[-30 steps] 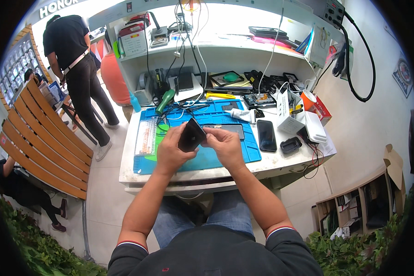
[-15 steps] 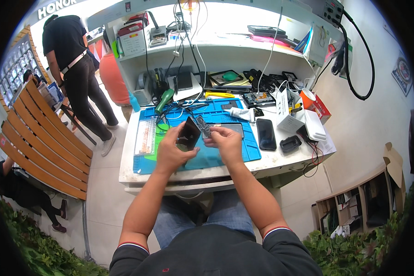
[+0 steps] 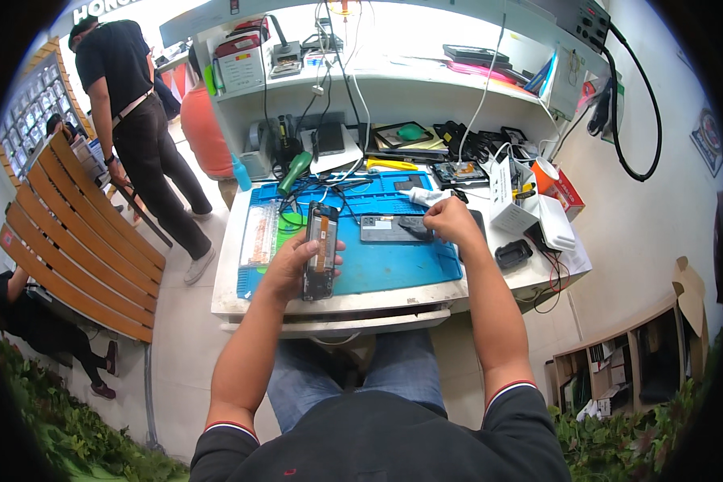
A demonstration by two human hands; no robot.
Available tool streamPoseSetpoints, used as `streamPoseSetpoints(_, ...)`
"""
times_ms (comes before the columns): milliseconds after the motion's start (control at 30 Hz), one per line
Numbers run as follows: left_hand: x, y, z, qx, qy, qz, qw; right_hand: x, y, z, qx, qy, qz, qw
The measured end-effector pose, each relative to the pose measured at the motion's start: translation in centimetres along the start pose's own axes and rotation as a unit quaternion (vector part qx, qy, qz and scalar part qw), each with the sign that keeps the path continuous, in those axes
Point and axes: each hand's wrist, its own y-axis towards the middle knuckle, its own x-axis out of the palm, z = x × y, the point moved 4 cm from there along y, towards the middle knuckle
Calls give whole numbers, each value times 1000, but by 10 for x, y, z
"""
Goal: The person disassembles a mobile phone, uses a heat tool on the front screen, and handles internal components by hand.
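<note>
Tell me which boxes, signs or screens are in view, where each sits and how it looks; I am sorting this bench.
Opened phone: in the left hand, over the blue mat; long, dark, orange strip inside.
Dark flat panel: on the mat, under the right hand; rectangular, grey-black.
Red box: bench's right end; small, red and white.
White box: beside the red box; upright.
Sign: top left wall; white letters.

A wooden slatted bench (image 3: pixel 72 233) stands left of the white workbench (image 3: pixel 233 297); a person in black (image 3: pixel 136 104) stands beyond the bench.
</note>
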Motion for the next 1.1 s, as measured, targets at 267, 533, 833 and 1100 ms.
streamPoseSetpoints(267,-6,10,-19,-45,-231,-60,970,8,-29,-25,-155,-69,167,971)
streamPoseSetpoints(533,1,14,-35,-97,-349,-135,922,92,-68,-76,-54,465,-225,855)
streamPoseSetpoints(833,3,1,-19,-124,-245,-83,958,103,-66,-52,-27,523,-190,831)
streamPoseSetpoints(1100,-7,-4,6,-58,-13,90,994,104,-72,-19,-14,531,-74,844)
